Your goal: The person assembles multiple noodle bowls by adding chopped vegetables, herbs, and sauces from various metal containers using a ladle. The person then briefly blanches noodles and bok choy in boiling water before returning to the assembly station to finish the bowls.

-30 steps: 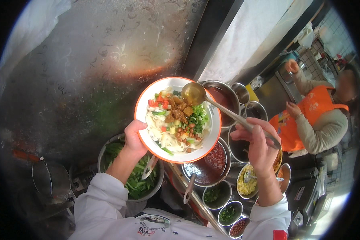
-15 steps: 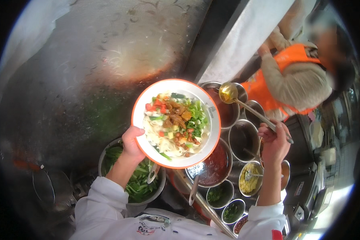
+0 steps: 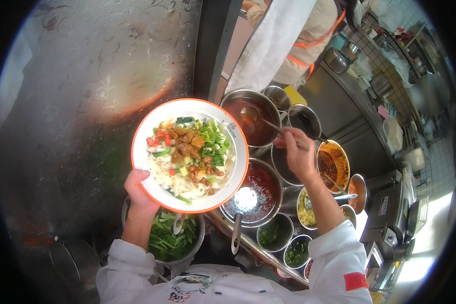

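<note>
Head view. The ladle's (image 3: 270, 125) long axis runs obliquely, from the cup at upper left to the grip at lower right. The cup lies within the rim of the pot (image 3: 238, 93) and shows through dark red liquid (image 3: 238, 107); its depth cannot be told. The right hand (image 3: 296, 149) is clamped on the upper handle, so the cup lies beyond this hand, up and to its left. The handle tip is not clearly visible.

The bowl (image 3: 143, 180) is round, with no long axis. Its mouth faces the viewer, with the orange rim fully visible. The left hand (image 3: 141, 190) is clamped on the bowl at its lower left edge: thumb against the rim, fingers hidden beneath. The bowl extends upward and to the right of this hand, left of the pot.

Contents of the bowl: noodles (image 3: 162, 175) with red cubes (image 3: 160, 137) at upper left, brown chunks (image 3: 186, 144) at the upper middle, chopped greens (image 3: 215, 144) at right, and nuts (image 3: 202, 172) below the chunks.
</note>
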